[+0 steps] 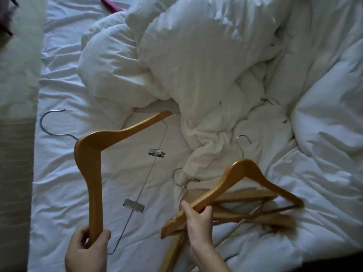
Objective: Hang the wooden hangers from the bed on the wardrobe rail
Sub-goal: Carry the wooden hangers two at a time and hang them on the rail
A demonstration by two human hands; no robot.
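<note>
Hangers point(245, 194) of glossy amber wood: left hand point(88, 252) grips clip hanger point(92, 173), right hand point(198, 222) second hanger point(243, 172).

A bedroom: rumpled white duvet point(206, 61) on a sheeted bed point(62, 173).

Crumpled white duvet point(196, 65) heaped centre – wrinkled sheet point(62, 163) to its L; pink obj point(110, 5) at top edge.

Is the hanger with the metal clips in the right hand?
No, the left hand grips the clip hanger by one end; the right hand holds a second hanger.
</note>
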